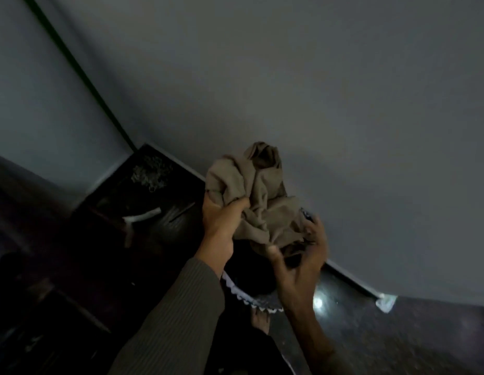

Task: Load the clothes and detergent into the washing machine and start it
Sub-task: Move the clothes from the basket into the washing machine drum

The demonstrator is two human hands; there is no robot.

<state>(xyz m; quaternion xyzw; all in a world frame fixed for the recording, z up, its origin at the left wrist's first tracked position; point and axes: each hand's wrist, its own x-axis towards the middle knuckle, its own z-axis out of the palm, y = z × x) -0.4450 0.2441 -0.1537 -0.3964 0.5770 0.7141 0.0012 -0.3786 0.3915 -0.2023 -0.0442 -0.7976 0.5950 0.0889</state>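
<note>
A crumpled beige garment (258, 196) is bunched up in front of me, above a laundry basket (251, 300) with a white perforated rim. My left hand (221, 226) is clenched on the garment's left side. My right hand (303, 258) cups its lower right edge, fingers curled against the cloth. Dark clothes fill the basket under the garment. No washing machine or detergent is in view.
A plain grey wall (316, 90) rises right behind the basket, with a skirting strip along its foot. The floor is dark and glossy with a light reflection (318, 303). A corner with a dark low surface (143, 201) lies to the left. My bare foot (261, 319) stands by the basket.
</note>
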